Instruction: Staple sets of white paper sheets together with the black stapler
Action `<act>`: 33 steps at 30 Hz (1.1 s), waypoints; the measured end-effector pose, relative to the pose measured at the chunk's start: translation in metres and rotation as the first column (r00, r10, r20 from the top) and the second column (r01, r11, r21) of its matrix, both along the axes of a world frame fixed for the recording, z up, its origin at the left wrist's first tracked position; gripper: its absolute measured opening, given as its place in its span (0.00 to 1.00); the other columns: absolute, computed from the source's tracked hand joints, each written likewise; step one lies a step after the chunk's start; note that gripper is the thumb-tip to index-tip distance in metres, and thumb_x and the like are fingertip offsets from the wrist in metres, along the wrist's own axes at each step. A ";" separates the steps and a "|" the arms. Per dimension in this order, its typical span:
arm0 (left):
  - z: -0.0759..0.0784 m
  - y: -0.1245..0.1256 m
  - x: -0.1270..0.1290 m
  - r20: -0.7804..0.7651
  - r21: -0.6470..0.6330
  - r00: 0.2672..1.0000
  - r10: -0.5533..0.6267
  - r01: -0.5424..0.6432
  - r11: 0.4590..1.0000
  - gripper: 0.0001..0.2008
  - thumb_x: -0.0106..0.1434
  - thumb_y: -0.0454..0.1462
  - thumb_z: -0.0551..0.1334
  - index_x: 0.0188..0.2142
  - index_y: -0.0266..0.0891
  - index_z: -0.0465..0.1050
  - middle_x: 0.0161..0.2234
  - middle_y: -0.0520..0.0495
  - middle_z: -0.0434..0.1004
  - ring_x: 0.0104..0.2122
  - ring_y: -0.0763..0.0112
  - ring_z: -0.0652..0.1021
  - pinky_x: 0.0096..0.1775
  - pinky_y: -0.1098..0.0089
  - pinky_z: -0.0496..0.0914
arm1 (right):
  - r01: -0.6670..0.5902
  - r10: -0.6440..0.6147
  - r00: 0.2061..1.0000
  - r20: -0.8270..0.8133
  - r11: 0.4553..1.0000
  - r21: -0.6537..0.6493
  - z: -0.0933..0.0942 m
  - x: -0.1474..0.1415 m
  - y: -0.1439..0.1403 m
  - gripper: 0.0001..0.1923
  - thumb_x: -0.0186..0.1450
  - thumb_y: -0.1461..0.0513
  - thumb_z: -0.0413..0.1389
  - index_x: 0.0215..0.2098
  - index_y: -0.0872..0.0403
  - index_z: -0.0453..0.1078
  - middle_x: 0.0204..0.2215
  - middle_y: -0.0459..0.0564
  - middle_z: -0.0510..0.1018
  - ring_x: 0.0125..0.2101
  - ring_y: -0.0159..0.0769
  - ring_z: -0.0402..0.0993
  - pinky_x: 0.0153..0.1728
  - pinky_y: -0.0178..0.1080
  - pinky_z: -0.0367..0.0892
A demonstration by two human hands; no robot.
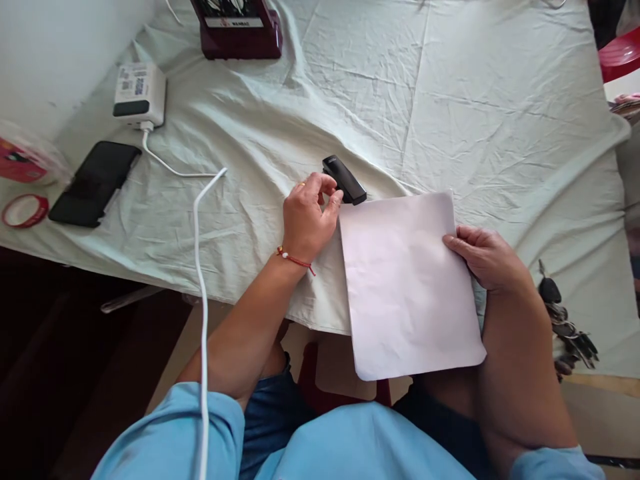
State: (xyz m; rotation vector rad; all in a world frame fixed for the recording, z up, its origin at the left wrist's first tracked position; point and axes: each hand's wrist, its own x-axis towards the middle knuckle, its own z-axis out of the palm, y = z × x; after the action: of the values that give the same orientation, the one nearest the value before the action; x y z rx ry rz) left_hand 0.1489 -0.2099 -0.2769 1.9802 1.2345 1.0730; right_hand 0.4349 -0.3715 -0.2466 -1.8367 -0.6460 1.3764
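My left hand [311, 217] hovers at or rests against the near side of a black stapler [345, 180], its fingers loosely curled and the thumb slightly apart from them. Nothing shows inside that hand, and I cannot tell whether its fingertips touch the stapler. My right hand [493, 257] pinches the right edge of a white sheet of paper [410, 287], thumb on top and fingers underneath. Whether it is one sheet or a thin stack is unclear. The paper's upper part lies over the cloth near the stapler; its lower part sticks out past the table edge above my lap.
A pale green cloth [380, 87] covers the table. To the left are a black phone [95, 183], a red ring-shaped band [25, 211], and a white box-shaped device [140, 93] with a white cable [197, 253]. A maroon stand [240, 43] is behind; keys [570, 327] lie right.
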 end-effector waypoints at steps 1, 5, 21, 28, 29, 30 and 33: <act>-0.003 0.000 0.001 -0.007 0.066 1.000 -0.004 0.004 0.998 0.09 0.69 0.40 0.67 0.48 0.44 0.79 0.45 0.45 0.84 0.46 0.59 0.81 0.56 0.58 0.74 | -0.003 0.003 1.000 0.001 1.000 -0.004 0.000 0.000 0.000 0.16 0.52 0.54 0.73 0.36 0.50 0.81 0.28 0.45 0.83 0.26 0.34 0.77 0.25 0.34 0.72; -0.016 0.005 0.001 -0.085 0.141 0.978 -0.188 0.199 0.970 0.24 0.69 0.44 0.70 0.63 0.48 0.75 0.70 0.40 0.70 0.69 0.48 0.71 0.71 0.50 0.64 | -0.009 0.009 1.000 -0.002 1.000 -0.017 0.004 -0.003 0.002 0.16 0.50 0.55 0.74 0.34 0.51 0.80 0.27 0.45 0.82 0.25 0.33 0.76 0.24 0.34 0.71; 0.002 0.017 -0.015 -0.071 0.069 0.899 -0.433 0.438 0.897 0.23 0.64 0.28 0.60 0.54 0.46 0.82 0.70 0.44 0.74 0.70 0.54 0.73 0.73 0.51 0.64 | -0.044 0.034 0.991 -0.132 0.996 -0.078 0.010 -0.011 0.000 0.16 0.52 0.51 0.74 0.32 0.52 0.82 0.29 0.49 0.85 0.26 0.34 0.78 0.26 0.34 0.74; 0.002 0.015 -0.014 -0.179 0.052 0.875 -0.451 0.466 0.883 0.26 0.65 0.33 0.62 0.63 0.45 0.75 0.73 0.41 0.68 0.72 0.52 0.70 0.73 0.48 0.63 | -0.051 0.040 0.993 -0.112 0.994 -0.099 0.010 -0.012 0.004 0.14 0.51 0.55 0.75 0.30 0.53 0.82 0.27 0.48 0.83 0.24 0.33 0.76 0.22 0.33 0.71; 0.000 0.015 -0.014 -0.201 0.053 0.881 -0.429 0.447 0.893 0.27 0.65 0.33 0.64 0.64 0.46 0.74 0.73 0.41 0.67 0.73 0.52 0.69 0.73 0.48 0.63 | -0.049 0.039 0.993 -0.109 0.995 -0.090 0.009 -0.012 0.004 0.14 0.51 0.55 0.75 0.30 0.53 0.81 0.26 0.48 0.83 0.23 0.33 0.76 0.22 0.33 0.71; -0.002 0.016 -0.014 -0.220 0.054 0.891 -0.397 0.417 0.907 0.28 0.64 0.33 0.65 0.64 0.46 0.73 0.74 0.41 0.66 0.73 0.52 0.68 0.73 0.48 0.64 | -0.046 0.038 0.994 -0.107 0.996 -0.079 0.009 -0.012 0.003 0.14 0.51 0.54 0.75 0.31 0.52 0.81 0.26 0.47 0.83 0.24 0.33 0.76 0.22 0.33 0.71; -0.008 0.018 -0.013 -0.256 0.057 0.923 -0.287 0.310 0.949 0.33 0.61 0.29 0.66 0.65 0.46 0.71 0.71 0.40 0.69 0.71 0.53 0.70 0.73 0.50 0.65 | -0.033 0.030 0.994 -0.107 0.999 -0.028 0.008 -0.012 0.002 0.18 0.52 0.51 0.75 0.35 0.52 0.82 0.29 0.47 0.84 0.26 0.32 0.77 0.25 0.32 0.74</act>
State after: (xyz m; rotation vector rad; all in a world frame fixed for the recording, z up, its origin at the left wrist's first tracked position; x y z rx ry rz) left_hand 0.1359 -0.1923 -0.2852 2.3405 0.9672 0.7655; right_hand 0.4226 -0.3700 -0.2387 -1.7692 -0.6045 1.5010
